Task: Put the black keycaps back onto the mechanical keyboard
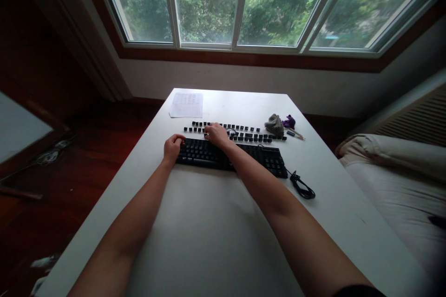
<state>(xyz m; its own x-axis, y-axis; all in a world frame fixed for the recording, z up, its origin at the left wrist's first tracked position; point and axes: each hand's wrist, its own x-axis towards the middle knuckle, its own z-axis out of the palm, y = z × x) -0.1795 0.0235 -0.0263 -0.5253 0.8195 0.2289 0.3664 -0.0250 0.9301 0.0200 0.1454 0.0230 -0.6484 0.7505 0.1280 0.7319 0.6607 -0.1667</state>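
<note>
A black keyboard (205,152) lies on the white table (195,222), its long side towards me. At the keyboard's far left corner, my left hand (173,148) is closed, with thumb and fingers bent around the edge. My right hand (216,134) reaches over the back edge. Its fingers are bent down and pinched at a small black keycap (206,135), partly hidden by the fingertips. Behind the keyboard, loose black keycaps (248,135) are laid out in rows, some of them covered by my right hand.
A printed sheet (187,105) lies at the back left. To the right of the keycaps are a grey cloth (274,125), a purple cloth (289,121) and thin sticks (298,135). The bundled black cable (302,186) sits right of the keyboard. A couch (379,185) stands beyond the table's right edge.
</note>
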